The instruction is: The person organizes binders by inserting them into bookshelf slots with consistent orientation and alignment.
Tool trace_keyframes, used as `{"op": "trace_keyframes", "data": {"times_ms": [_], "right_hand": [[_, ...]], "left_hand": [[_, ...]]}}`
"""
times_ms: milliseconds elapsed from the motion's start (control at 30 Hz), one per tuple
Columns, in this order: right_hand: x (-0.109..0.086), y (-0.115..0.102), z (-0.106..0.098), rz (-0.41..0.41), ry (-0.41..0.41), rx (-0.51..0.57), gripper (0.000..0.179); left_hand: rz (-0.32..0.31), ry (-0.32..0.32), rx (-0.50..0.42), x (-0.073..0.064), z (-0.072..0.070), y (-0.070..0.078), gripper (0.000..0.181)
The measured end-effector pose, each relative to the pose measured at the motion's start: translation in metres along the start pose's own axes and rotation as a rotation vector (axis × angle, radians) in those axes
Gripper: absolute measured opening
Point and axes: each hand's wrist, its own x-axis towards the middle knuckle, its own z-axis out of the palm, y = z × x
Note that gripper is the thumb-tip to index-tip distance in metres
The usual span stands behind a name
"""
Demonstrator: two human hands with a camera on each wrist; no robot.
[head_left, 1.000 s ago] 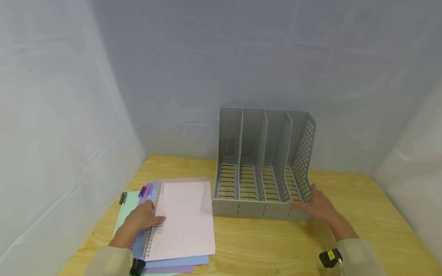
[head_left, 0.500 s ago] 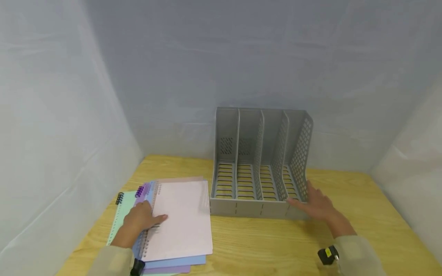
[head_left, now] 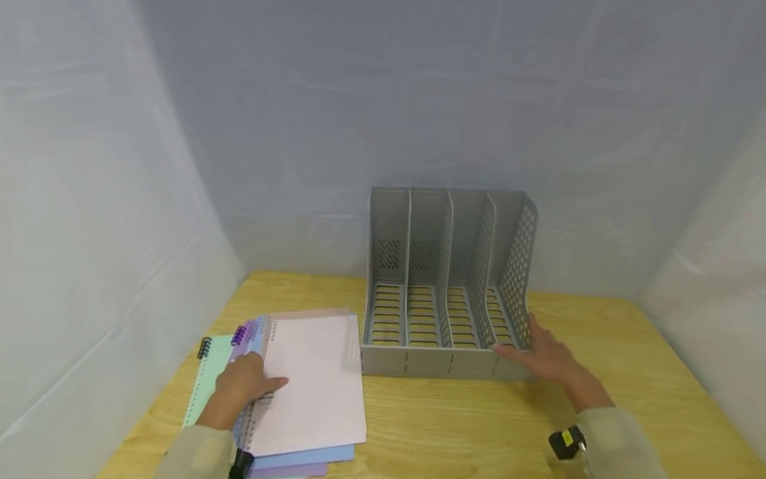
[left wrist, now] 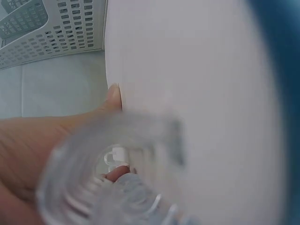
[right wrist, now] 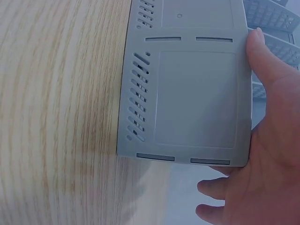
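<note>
Left grip [head_left: 242,382] on notebooks [head_left: 317,392] beneath it on desk [head_left: 443,426], can't tell if pinching; half-open right grip [head_left: 542,359] holds grey rack [head_left: 427,362] by the front corner, no notebooks in its slots, so work looks barely started.

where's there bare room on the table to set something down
Bare table lies before the gray organizer, between notebooks and right hand; right of that hand; and behind the notebooks. Front left is crowded: notebooks and left hand.
</note>
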Motion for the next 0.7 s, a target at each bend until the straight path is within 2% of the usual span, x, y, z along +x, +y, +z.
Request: {"op": "trace_keyframes", "data": {"times_ms": [400,600,700], "right_hand": [[0.0013,0.0027,-0.0011,0.001,-0.023,0.014,0.112],[-0.0006,0.0002,-0.0036,0.005,-0.043,0.047,0.112],[-0.0006,0.0004,-0.0038,0.010,-0.052,0.053,0.112]], "left_hand": [[-0.026,-0.061,-0.037,0.0042,-0.0010,-0.0008,0.077],[-0.023,-0.061,-0.063,-0.0009,-0.0027,-0.0015,0.068],[-0.007,-0.054,-0.050,-0.0042,-0.0026,0.0004,0.073]]}}
